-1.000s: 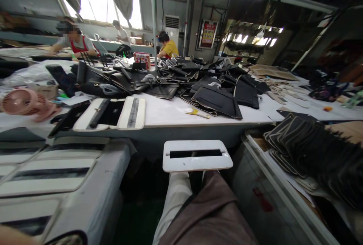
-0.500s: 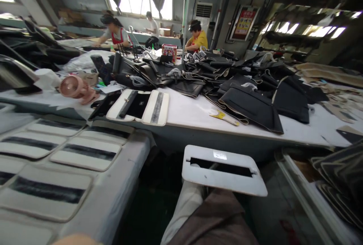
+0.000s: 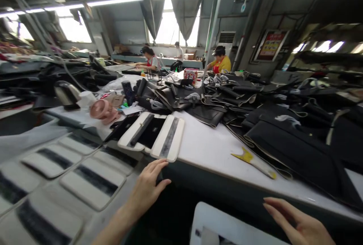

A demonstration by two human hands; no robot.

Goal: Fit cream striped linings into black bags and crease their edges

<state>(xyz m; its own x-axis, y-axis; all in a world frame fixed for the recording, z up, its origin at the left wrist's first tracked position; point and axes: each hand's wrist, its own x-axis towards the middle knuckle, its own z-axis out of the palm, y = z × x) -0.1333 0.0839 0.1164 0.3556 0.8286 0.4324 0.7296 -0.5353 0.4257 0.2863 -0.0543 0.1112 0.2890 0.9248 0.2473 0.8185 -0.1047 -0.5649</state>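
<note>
Lying panels point(image 3: 90, 179): cream with dark stripes, spread in rows over the covered desk point(image 3: 98, 218) at the lower left of the frame.
Kettle point(image 3: 66, 94) and pink fan point(image 3: 101, 112): both are set on the white desk point(image 3: 204, 143), left of centre and above the panels.
Left hand point(image 3: 149, 184): raised just below the centre of the frame; the grip is wide, the thumb held away from the extended fingers, and nothing is seen in it. Half a second ago, only a blurred patch of skin was shown at the lower edge.
Unfolded piece point(image 3: 170, 139): placed at the front edge of the white desk, left of centre, with cream flaps on both sides of a black middle; its lower edge is met in the picture by that hand's fingertips, but contact cannot be told.
White plate point(image 3: 211, 214): slotted, cut off by the bottom edge; no touch by either hand is seen.
Yellow tool point(image 3: 256, 162): laid flat, right of centre.
Right hand point(image 3: 297, 220): newly in view at the lower right, its grip parted and unladen; with both hands brought in, the work is judged to be at a reach.
Black pieces point(image 3: 295, 154): heaped toward the right edge.
</note>
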